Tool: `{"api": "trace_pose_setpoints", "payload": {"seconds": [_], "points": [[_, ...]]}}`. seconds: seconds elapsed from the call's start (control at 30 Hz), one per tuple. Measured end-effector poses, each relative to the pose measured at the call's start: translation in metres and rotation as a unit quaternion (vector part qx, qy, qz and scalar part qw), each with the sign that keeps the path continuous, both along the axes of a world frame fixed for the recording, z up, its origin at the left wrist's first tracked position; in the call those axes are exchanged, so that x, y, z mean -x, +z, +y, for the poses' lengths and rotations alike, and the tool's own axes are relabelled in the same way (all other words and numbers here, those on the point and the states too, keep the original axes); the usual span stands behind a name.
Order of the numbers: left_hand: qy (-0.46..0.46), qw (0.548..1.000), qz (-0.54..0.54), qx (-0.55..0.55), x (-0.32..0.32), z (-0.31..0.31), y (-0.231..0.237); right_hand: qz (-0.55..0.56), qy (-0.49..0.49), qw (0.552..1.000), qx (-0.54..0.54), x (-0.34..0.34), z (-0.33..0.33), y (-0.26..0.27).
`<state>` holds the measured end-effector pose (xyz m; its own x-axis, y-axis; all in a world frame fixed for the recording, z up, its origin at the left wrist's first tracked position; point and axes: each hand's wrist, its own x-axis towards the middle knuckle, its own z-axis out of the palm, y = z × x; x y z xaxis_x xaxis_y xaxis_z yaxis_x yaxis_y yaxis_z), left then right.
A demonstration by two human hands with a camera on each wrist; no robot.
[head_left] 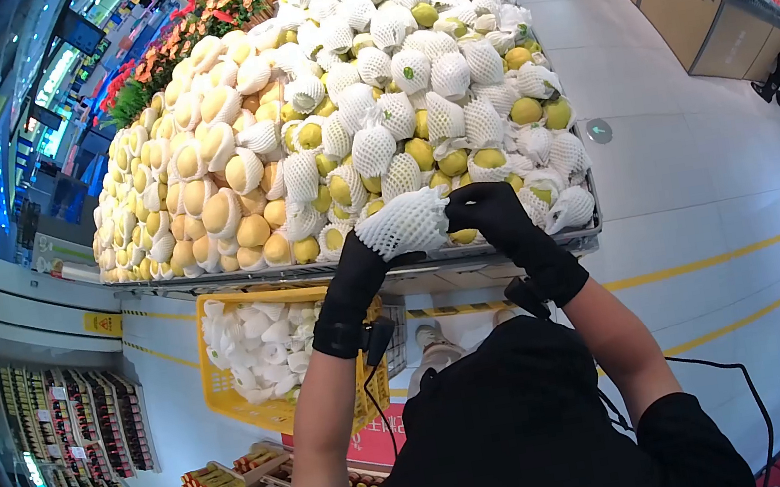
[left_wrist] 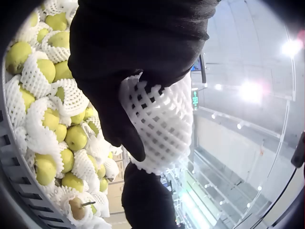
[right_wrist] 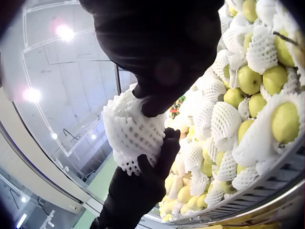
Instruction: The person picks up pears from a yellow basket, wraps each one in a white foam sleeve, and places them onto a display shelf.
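Note:
A white foam fruit net [head_left: 404, 224] is held up over the front edge of the fruit display. My left hand [head_left: 361, 270], in a black glove, grips it, with the thumb along one side in the left wrist view. At the other end of the net, my black-gloved right hand [head_left: 497, 217] pinches the rim with curled fingers. In the right wrist view the right fingertips [right_wrist: 151, 109] press into the top of the net. White mesh hides whatever lies inside. Yellow-green pears [head_left: 454, 163], many in foam nets, are heaped just beyond both hands.
Paler round fruit [head_left: 222, 213] in foam fills the display's left side. The display's grey rim [head_left: 571, 237] runs in front of me. Below it stands a yellow basket [head_left: 221, 395] full of white foam nets. Shelves of packaged goods [head_left: 72, 412] stand at left.

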<state>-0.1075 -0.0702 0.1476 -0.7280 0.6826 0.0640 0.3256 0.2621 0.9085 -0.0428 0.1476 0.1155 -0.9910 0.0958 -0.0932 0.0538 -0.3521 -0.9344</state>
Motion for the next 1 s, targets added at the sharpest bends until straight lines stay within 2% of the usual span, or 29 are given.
{"api": "trace_pose_setpoints", "payload": {"seconds": [0.17, 0.33, 0.4, 0.43, 0.53, 0.63, 0.67, 0.73, 0.77, 0.83, 0.87, 0.93, 1.0], "points": [[0.013, 0.992, -0.093, -0.086, 0.008, -0.002, -0.028, -0.005, 0.048, 0.999, 0.015, -0.004, -0.006, -0.002], [0.023, 0.972, -0.197, -0.127, -0.001, -0.001, -0.007, -0.029, 0.026, 0.998, -0.058, -0.005, -0.001, 0.009], [-0.019, 0.999, 0.026, -0.010, -0.005, 0.004, 0.000, -0.016, 0.019, 0.997, -0.074, -0.004, -0.003, 0.004], [-0.039, 0.989, 0.138, 0.048, -0.006, 0.005, 0.002, -0.009, 0.016, 0.996, -0.082, -0.004, -0.004, 0.002], [-0.048, 0.998, 0.050, 0.012, -0.008, 0.010, 0.007, 0.047, 0.018, 0.992, -0.116, -0.008, -0.012, 0.002], [-0.063, 0.998, 0.021, 0.001, -0.007, 0.010, -0.015, 0.085, -0.013, 0.971, -0.223, -0.011, -0.016, 0.003], [-0.075, 0.988, 0.120, 0.055, -0.009, 0.010, -0.021, 0.105, -0.034, 0.961, -0.253, -0.013, -0.018, 0.002], [-0.070, 0.966, 0.219, 0.115, -0.006, 0.011, -0.036, 0.143, -0.077, 0.936, -0.312, -0.013, -0.021, -0.001], [-0.067, 0.951, 0.266, 0.144, -0.006, 0.011, -0.043, 0.137, -0.069, 0.942, -0.300, -0.012, -0.022, -0.004], [-0.038, 0.992, 0.111, 0.042, -0.008, 0.010, -0.033, 0.123, -0.053, 0.951, -0.277, -0.011, -0.022, -0.006], [-0.022, 0.999, 0.032, -0.011, -0.009, 0.009, -0.029, 0.088, -0.035, 0.971, -0.221, -0.012, -0.020, -0.005], [-0.048, 0.990, 0.120, 0.051, 0.000, 0.000, -0.039, 0.021, 0.002, 0.994, -0.106, -0.009, -0.013, 0.010], [-0.080, 0.970, 0.203, 0.110, 0.004, -0.004, -0.041, 0.007, 0.033, 0.997, -0.065, -0.007, -0.008, 0.016]]}}
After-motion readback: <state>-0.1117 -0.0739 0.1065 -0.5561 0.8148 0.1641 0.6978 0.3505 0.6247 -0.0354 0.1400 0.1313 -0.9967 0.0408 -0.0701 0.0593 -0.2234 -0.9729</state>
